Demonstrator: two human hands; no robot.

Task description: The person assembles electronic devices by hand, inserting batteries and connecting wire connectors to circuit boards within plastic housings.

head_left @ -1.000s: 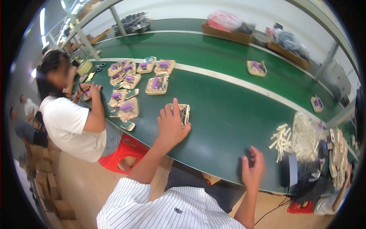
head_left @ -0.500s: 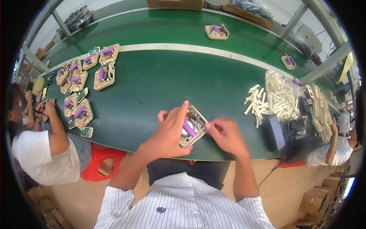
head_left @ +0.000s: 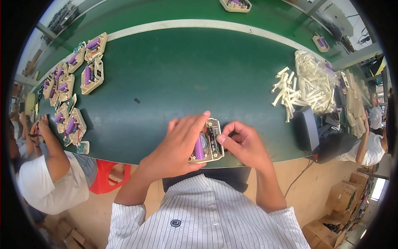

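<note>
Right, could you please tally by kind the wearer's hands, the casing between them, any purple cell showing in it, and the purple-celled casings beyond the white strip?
Hands: 2
Near casing: 1
Its purple cell: 1
Far casings: 2
Total: 6

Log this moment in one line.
left hand: holds open beige casing | right hand: at casing's right edge | inside casing: purple cylinder | right side of green table: pale parts
</note>
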